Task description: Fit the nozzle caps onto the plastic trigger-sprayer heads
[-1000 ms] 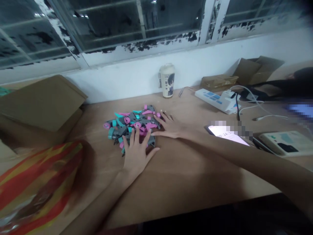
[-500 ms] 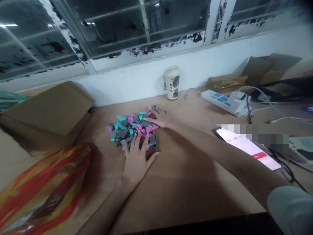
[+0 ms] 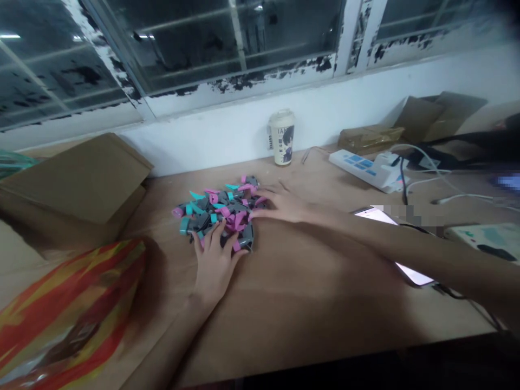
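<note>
A heap of several small grey, pink and teal plastic parts point(image 3: 219, 208) lies on the wooden table point(image 3: 292, 292). My left hand point(image 3: 213, 260) lies flat with spread fingers against the near edge of the heap. My right hand point(image 3: 284, 203) rests palm down against the heap's right side, fingers apart and touching the parts. Neither hand grips a part.
A paper coffee cup point(image 3: 282, 137) stands by the white wall. Cardboard boxes point(image 3: 77, 179) sit at the left, a red and yellow bag point(image 3: 60, 309) at the near left. A power strip point(image 3: 365, 168), cables, a lit phone point(image 3: 390, 238) and a pale device point(image 3: 487, 238) are at the right.
My left hand has slid a little left and forward along the heap's near edge. My right hand has stayed against the heap's right side. The heap looks slightly more gathered.
</note>
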The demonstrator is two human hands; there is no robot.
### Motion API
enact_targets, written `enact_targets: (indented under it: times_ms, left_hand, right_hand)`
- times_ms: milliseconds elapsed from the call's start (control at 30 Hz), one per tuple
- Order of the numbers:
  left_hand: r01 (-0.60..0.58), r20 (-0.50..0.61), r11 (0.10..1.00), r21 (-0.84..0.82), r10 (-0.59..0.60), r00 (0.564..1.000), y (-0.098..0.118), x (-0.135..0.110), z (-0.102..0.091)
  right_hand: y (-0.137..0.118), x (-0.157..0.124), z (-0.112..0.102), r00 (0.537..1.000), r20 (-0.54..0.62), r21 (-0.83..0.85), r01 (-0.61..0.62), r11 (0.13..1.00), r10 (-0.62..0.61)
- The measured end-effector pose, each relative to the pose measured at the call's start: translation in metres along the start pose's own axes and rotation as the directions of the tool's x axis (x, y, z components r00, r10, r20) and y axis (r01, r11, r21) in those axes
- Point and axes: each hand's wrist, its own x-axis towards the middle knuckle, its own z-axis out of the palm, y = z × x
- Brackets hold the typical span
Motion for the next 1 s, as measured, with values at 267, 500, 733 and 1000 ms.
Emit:
enact_targets:
  times_ms: [267,500,733,1000]
  left_hand:
    - [0.078,0.061,0.862,-0.501,-0.054,0.997,0.047,0.001,-0.034]
    - [0.428,0.424,0.273,-0.861,-0.078,0.902,0.101,0.024,-0.056]
    - [0.677,0.661,-0.093,-0.730,0.151,0.735,0.108,0.035,-0.037]
    - [0.678,0.639,-0.056,-0.733,0.287,0.714,0.084,0.032,-0.013]
  right_hand:
    - [-0.033,-0.098,-0.017,0.943,-0.097,0.003,0.320,0.947,-0.318]
    - [-0.039,-0.149,-0.032,0.985,-0.170,0.473,0.043,0.880,0.043]
    - [-0.010,-0.158,-0.024,0.969,0.028,0.671,-0.201,0.713,0.246]
    - [-0.022,-0.145,-0.003,0.964,0.019,0.704,-0.201,0.681,0.265]
